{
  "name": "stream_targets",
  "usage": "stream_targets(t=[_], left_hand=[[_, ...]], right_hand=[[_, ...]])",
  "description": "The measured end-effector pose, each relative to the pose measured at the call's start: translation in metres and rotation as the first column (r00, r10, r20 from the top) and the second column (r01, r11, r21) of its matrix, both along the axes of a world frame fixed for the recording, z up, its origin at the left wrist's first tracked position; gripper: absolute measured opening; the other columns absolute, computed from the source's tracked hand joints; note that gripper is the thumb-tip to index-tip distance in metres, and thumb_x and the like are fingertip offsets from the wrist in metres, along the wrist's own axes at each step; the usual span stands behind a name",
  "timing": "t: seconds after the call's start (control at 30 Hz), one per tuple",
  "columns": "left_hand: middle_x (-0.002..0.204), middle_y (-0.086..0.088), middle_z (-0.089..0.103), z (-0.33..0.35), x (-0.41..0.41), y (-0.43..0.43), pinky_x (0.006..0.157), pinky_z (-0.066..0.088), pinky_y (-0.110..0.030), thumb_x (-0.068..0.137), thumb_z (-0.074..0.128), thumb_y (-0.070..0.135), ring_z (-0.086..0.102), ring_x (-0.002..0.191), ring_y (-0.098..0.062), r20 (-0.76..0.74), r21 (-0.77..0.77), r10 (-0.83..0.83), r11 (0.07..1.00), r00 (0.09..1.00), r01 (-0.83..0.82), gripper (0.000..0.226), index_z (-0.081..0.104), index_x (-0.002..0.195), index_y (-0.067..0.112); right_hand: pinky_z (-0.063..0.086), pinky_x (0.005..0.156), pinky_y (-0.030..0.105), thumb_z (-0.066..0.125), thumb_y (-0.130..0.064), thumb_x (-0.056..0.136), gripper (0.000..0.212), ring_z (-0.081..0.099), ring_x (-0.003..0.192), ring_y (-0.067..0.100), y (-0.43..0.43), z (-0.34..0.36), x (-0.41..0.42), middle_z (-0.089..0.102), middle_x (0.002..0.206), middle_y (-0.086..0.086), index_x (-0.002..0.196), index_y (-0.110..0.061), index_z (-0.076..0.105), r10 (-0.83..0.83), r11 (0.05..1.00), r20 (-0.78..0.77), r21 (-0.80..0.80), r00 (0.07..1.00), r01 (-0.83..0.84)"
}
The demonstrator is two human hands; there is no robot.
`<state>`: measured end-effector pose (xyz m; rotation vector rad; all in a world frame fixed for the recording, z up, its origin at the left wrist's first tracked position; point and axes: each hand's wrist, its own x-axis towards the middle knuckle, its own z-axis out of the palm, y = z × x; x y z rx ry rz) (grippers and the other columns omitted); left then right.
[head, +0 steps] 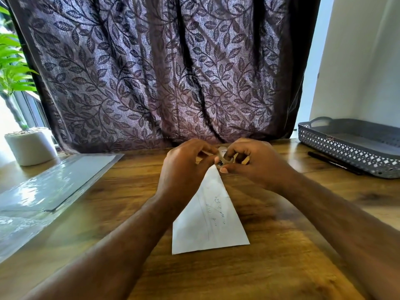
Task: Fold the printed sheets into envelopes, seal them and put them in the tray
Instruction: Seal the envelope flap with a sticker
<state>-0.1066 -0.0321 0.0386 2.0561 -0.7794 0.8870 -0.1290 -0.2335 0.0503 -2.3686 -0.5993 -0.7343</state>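
A folded white sheet (208,221) with faint handwriting lies on the wooden table (281,256), its far end hidden under my hands. My left hand (184,167) and my right hand (253,161) meet above that far end. Between them is a small clear roll of tape (225,158); my right hand's fingers curl round it. My left hand's fingertips pinch at the roll's left side, probably the tape's end. The grey lattice tray (346,148) stands at the back right with nothing visible in it.
A black pen (334,163) lies in front of the tray. A clear plastic sleeve with sheets (49,187) lies at the left. A potted plant (30,146) stands at the back left, and a dark leaf-patterned curtain (164,72) hangs behind the table.
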Motion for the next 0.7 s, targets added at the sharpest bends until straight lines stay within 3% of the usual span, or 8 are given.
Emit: stream_targets(t=[0.2, 0.33, 0.47, 0.57, 0.7], left_hand=[[0.086, 0.025, 0.065, 0.0015, 0.001, 0.0026, 0.063, 0.043, -0.008, 0.09, 0.074, 0.03, 0.06, 0.081, 0.009, -0.019, 0.036, 0.015, 0.999, 1.0, -0.014, 0.005, 0.07, 0.093, 0.031], [0.085, 0.021, 0.061, 0.002, 0.003, 0.0015, 0.061, 0.057, -0.025, 0.096, 0.066, 0.026, 0.06, 0.08, 0.001, -0.045, 0.003, -0.046, 0.999, 0.998, 0.047, 0.008, 0.062, 0.092, 0.031], [0.085, 0.006, 0.066, 0.001, 0.0073, 0.0012, 0.054, 0.058, -0.02, 0.099, 0.063, 0.019, 0.066, 0.077, -0.013, -0.182, -0.118, -0.134, 0.986, 0.974, 0.114, 0.007, 0.062, 0.092, 0.021], [0.083, 0.006, 0.069, 0.0002, 0.0076, 0.0034, 0.055, 0.056, -0.018, 0.098, 0.063, 0.016, 0.068, 0.078, -0.008, -0.241, -0.179, -0.176, 0.975, 0.954, 0.135, 0.011, 0.062, 0.091, 0.024], [0.084, 0.004, 0.069, 0.002, 0.0081, 0.0034, 0.056, 0.057, -0.018, 0.097, 0.066, 0.016, 0.069, 0.077, -0.011, -0.247, -0.202, -0.187, 0.97, 0.951, 0.138, 0.009, 0.064, 0.091, 0.022]], right_hand=[[0.054, 0.066, 0.032, 0.087, -0.031, 0.077, 0.023, 0.064, 0.076, 0.014, -0.0005, 0.0001, -0.0001, 0.066, 0.089, -0.006, 0.09, -0.017, 0.074, 0.015, 0.999, -0.001, -0.038, 1.0, -0.015], [0.054, 0.066, 0.026, 0.082, -0.036, 0.081, 0.021, 0.067, 0.076, 0.008, -0.0021, 0.0001, 0.0013, 0.07, 0.09, -0.013, 0.095, -0.026, 0.071, 0.054, 0.999, -0.084, 0.011, 0.995, -0.053], [0.063, 0.066, 0.042, 0.079, -0.026, 0.087, 0.018, 0.071, 0.08, 0.015, -0.0069, -0.0024, 0.0045, 0.073, 0.096, -0.007, 0.102, -0.022, 0.072, 0.146, 0.988, -0.217, 0.072, 0.965, -0.134], [0.064, 0.066, 0.04, 0.077, -0.023, 0.088, 0.019, 0.071, 0.084, 0.023, -0.0082, -0.0045, 0.0059, 0.073, 0.099, 0.001, 0.106, -0.018, 0.072, 0.223, 0.966, -0.265, 0.189, 0.938, -0.176], [0.064, 0.07, 0.037, 0.077, -0.022, 0.088, 0.019, 0.073, 0.084, 0.023, -0.0082, -0.0032, 0.0056, 0.074, 0.097, 0.005, 0.104, -0.014, 0.071, 0.275, 0.943, -0.261, 0.26, 0.925, -0.207]])
